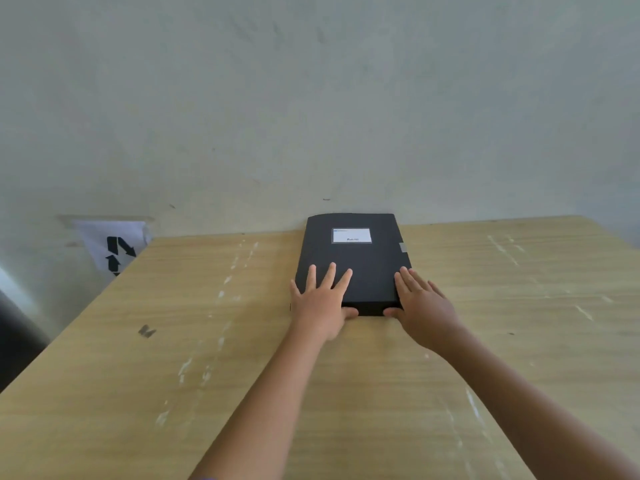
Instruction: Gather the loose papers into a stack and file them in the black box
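Observation:
The black box (363,258) lies flat and closed on the wooden table (207,341), its far end against the wall. A white label (351,235) sits on its lid and a grey clasp (402,247) on its right edge. My left hand (323,301) rests on the lid's near left corner, fingers spread, thumb against the near edge. My right hand (420,304) lies along the near right corner, fingers flat on the side, thumb against the near edge. No loose papers are in sight.
A white sheet with black arrows (116,247) hangs past the table's far left corner. The pale wall (311,116) rises straight behind the box. A dark object (17,334) stands beyond the table's left edge.

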Motion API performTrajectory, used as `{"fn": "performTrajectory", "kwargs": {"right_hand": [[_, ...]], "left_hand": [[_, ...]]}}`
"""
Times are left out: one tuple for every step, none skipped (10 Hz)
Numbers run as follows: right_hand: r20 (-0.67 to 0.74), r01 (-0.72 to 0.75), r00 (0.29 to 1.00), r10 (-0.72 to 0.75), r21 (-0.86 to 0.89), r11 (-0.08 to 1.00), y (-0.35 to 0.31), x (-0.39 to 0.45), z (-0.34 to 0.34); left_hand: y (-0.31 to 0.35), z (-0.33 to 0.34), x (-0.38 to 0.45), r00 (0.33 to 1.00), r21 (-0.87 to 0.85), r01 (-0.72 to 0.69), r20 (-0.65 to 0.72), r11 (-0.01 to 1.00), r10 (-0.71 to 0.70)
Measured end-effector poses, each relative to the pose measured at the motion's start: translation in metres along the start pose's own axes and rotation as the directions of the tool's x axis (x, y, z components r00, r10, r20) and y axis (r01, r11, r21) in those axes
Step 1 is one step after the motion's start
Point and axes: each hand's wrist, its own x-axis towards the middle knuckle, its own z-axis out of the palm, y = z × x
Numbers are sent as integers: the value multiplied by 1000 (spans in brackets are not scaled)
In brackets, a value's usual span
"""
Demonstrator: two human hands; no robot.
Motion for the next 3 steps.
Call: {"fn": "performTrajectory", "kwargs": {"right_hand": [[33, -13, 999, 13, -17, 1000, -5, 6, -6], [101, -11, 995, 8, 25, 1000, -7, 11, -20], [170, -18, 985, -15, 186, 982, -8, 11, -53]], "left_hand": [[9, -2, 3, 999, 28, 40, 9, 999, -40], [15, -12, -3, 998, 26, 60, 18, 998, -61], [16, -38, -8, 997, -68, 56, -45, 996, -59]]}}
